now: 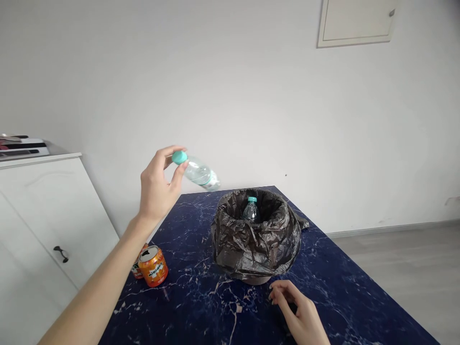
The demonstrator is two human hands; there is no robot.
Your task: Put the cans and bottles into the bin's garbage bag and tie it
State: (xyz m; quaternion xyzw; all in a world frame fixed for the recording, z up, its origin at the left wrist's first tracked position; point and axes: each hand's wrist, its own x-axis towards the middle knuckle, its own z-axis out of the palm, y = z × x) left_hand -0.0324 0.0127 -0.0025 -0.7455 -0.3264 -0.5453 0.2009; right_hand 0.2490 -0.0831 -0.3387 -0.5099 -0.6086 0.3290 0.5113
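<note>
My left hand [158,184] is raised above the table and pinches the teal cap end of a clear plastic bottle [199,172], which tilts down to the right toward a small bin lined with a black bag [256,237]. Another clear bottle with a teal cap [250,210] stands inside that bin. My right hand [300,311] rests on the dark blue marbled table [341,287] just in front of the bin, fingers curled loosely and holding nothing. Two orange drink cans [153,266] sit on the table below my left forearm.
A white cabinet [46,215] with a dark handle stands to the left of the table, with flat items on top. A white wall lies behind, with a small panel door [355,21] high on the right. Grey floor shows at right.
</note>
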